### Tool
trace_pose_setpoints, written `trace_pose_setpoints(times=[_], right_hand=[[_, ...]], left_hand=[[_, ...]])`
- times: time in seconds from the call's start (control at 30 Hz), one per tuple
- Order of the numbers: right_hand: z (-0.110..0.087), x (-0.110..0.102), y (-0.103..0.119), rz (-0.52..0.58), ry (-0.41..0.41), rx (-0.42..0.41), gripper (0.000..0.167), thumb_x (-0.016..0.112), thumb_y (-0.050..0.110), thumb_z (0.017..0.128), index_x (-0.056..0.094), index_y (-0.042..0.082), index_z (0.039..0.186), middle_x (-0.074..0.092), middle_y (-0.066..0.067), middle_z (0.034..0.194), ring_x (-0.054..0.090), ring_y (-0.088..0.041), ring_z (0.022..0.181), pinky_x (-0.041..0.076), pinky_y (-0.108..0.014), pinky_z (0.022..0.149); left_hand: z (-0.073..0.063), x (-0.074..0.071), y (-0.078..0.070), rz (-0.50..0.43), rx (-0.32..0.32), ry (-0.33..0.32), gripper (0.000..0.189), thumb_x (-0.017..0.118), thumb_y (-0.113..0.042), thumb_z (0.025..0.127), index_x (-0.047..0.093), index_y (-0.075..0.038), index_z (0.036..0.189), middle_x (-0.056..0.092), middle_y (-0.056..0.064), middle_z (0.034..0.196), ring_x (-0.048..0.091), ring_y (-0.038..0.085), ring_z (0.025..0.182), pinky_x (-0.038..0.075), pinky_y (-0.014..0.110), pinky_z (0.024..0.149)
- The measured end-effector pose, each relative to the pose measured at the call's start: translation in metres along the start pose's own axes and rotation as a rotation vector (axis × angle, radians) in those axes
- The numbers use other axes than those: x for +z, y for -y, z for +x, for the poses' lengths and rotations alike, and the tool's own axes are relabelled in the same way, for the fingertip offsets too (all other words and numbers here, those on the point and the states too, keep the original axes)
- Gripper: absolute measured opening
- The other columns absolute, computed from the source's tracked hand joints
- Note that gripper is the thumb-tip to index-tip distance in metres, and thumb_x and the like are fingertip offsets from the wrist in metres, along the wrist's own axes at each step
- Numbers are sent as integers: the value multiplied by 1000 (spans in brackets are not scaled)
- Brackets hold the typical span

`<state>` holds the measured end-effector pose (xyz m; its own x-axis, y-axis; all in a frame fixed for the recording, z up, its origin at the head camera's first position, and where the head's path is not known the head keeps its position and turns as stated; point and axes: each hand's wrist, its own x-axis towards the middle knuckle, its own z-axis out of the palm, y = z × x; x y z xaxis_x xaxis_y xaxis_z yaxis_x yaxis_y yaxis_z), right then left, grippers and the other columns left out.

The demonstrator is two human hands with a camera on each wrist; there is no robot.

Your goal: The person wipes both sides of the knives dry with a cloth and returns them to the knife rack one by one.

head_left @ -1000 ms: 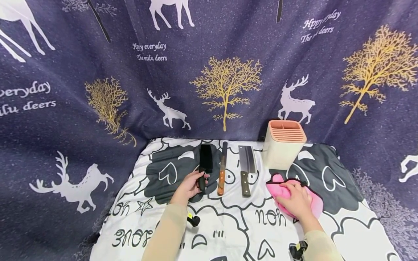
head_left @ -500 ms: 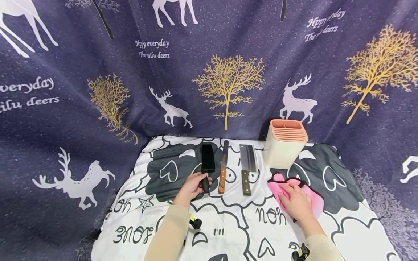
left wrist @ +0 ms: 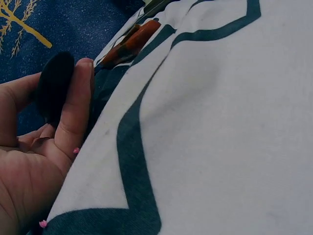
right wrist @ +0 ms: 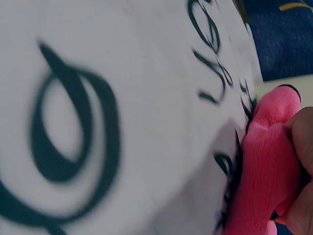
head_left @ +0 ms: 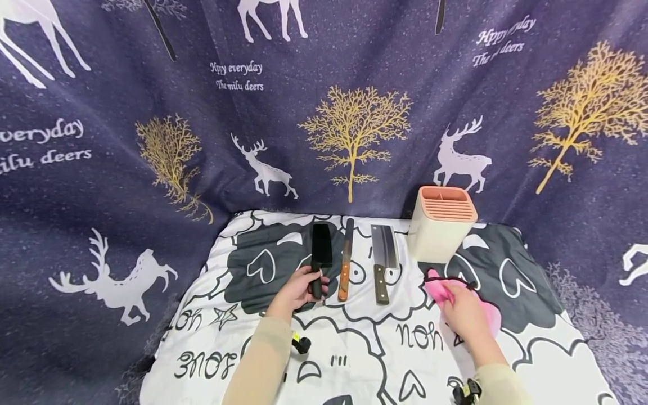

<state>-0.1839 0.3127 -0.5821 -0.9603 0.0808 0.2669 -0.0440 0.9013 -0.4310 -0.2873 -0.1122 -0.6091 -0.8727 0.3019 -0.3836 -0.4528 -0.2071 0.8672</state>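
Observation:
My left hand (head_left: 300,286) grips the black handle (left wrist: 56,85) of a knife whose wide black blade (head_left: 321,244) points toward the back. In the left wrist view, thumb and fingers close round the handle's end. My right hand (head_left: 466,312) pinches a bunched fold of a pink cloth (head_left: 488,315) with dark edging. The right wrist view has the cloth (right wrist: 269,156) gathered up against the fingers. Between the hands lie a narrow knife (head_left: 345,275) with an orange-brown wooden handle and a cleaver (head_left: 385,247) with a dark riveted handle.
A cream knife block (head_left: 434,236) with a slotted orange top stands at the back right, behind the cloth. The patterned sheet (head_left: 344,343) covers the surface, and a dark blue curtain (head_left: 283,112) with deer and trees hangs behind it.
My right hand has drawn the spread pink cloth together into a pinched fold, its left edge shifting right. My left hand keeps its grip on the black knife with hardly any movement.

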Motion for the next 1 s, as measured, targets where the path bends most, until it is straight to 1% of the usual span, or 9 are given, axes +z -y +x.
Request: trace_pose_setpoints(times=[0.1,0.2,0.33,0.5,0.57,0.63,0.77,0.93,1.0], right_hand=[[4,-8,-8,25,-28,9,48,60,2,85,64,0,133,67,-32,123,62,-57,113,49,-68,93],[6,-14,-15,14,-52,40,46,60,3,85,67,2,131,67,-34,120,62,-58,110,50,-69,86],[8,-19,-23,30,-76,65,44,58,3,84,70,3,127,68,-33,120,62,-58,110,50,-68,86],[13,-27,-24,78,-152,41,43,58,0,81,71,0,122,69,-32,113,63,-56,104,50,-65,85],[16,-33,-24,86,-173,29,43,58,-1,81,71,-2,122,69,-33,110,64,-56,102,49,-65,83],[18,-39,-23,90,-177,36,43,57,-1,82,71,-1,123,69,-33,113,63,-56,105,49,-64,84],[20,-51,-21,115,-184,66,43,58,1,84,71,0,124,68,-32,119,63,-55,110,48,-63,86],[23,-64,-15,127,-208,71,41,57,3,86,71,-1,124,69,-30,120,62,-52,114,47,-61,91],[24,-70,-10,132,-225,72,40,58,4,87,71,0,125,70,-29,119,62,-51,113,47,-59,92]], left_hand=[[-1,0,-3,32,-14,2,41,56,-21,106,43,-4,142,75,3,98,74,17,75,61,37,61],[-1,0,-6,50,-27,6,41,57,-23,106,45,-5,142,75,3,97,74,17,74,61,36,61],[-3,1,-6,69,-30,19,41,56,-23,107,45,-4,141,72,4,94,74,17,74,61,35,60],[-6,2,-6,81,-20,24,43,56,-24,107,43,-3,141,71,3,93,74,17,75,62,38,64],[-8,3,-7,87,-19,13,40,57,-24,107,44,-4,140,71,3,94,74,17,76,62,38,64],[-10,3,-8,92,-19,2,39,57,-24,106,45,-7,138,72,3,95,74,18,76,61,38,63],[-20,6,-8,100,-5,0,41,59,-26,106,45,-8,140,72,3,96,74,18,77,61,37,62],[-37,8,-9,111,20,49,50,57,-26,106,38,-3,146,72,-1,95,74,16,77,56,30,54],[-43,8,-9,111,26,72,52,57,-27,106,36,-2,147,72,-1,95,74,16,78,55,28,53]])
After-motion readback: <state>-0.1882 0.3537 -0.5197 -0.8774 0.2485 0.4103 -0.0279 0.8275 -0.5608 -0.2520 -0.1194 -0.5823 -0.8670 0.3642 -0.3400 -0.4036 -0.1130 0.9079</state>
